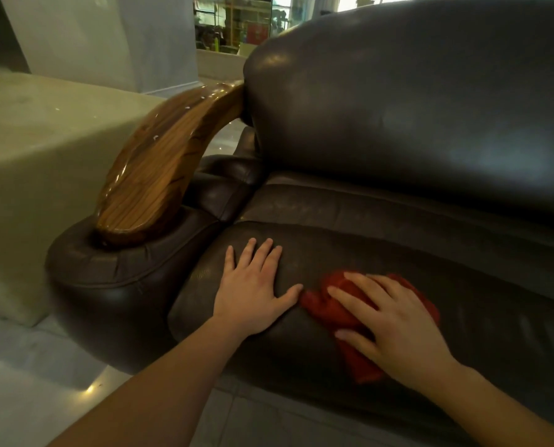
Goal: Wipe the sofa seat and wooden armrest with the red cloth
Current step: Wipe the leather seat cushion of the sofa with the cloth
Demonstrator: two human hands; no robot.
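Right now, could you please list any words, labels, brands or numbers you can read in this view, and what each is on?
None can be read.
Sofa, wooden armrest and red cloth: no writing shows.
Shelves behind the sofa: the red item there is too blurred to read.

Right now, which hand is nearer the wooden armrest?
Left. The left hand lies flat on the seat cushion just below the wooden armrest's lower end; the right hand presses the red cloth farther right.

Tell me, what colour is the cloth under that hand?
Red. The cloth lies on the dark brown seat under the right hand, clearest in the head view.
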